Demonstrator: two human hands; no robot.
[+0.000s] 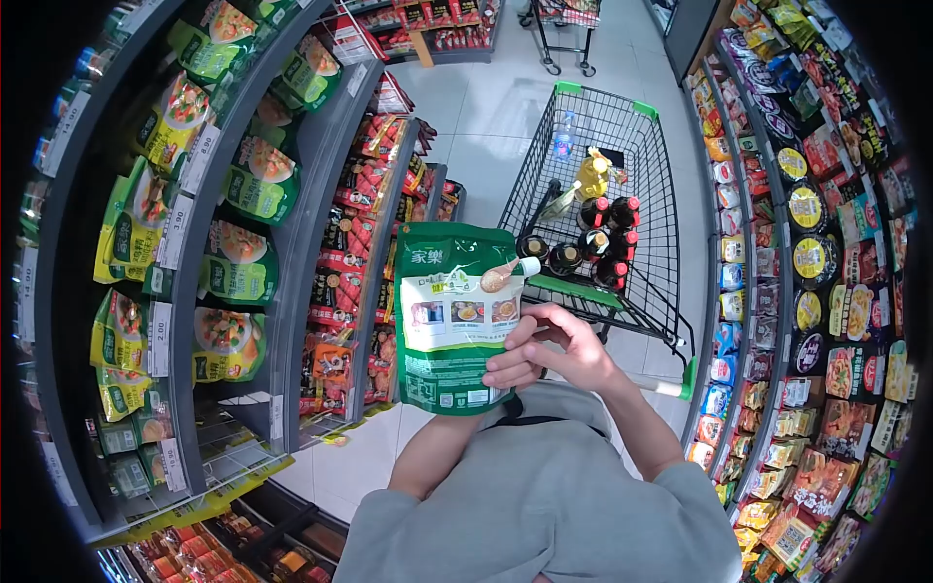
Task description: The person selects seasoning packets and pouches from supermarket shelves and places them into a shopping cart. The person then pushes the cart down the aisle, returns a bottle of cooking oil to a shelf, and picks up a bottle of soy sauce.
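Note:
A green and white pouch [455,321] with a white spout at its upper right is held upright in front of the body, its printed panel facing the camera. My left hand [513,367] is mostly behind the pouch, with its fingers wrapped round the lower right edge. At the same edge, my right hand [559,340] touches the pouch, its fingers bent over beside the left fingers; whether it grips is not clear. Beyond the hands stands a black wire shopping cart [669,233] with green corners, holding several dark bottles [595,243], a yellow package [593,173] and a water bottle [564,134].
Shelves [185,233] of green and yellow seasoning pouches rise on the left, with red packages [340,282] beyond. Packed shelves [768,291] line the right side. Another cart [571,24] stands at the top, and the tiled floor [476,107] runs between.

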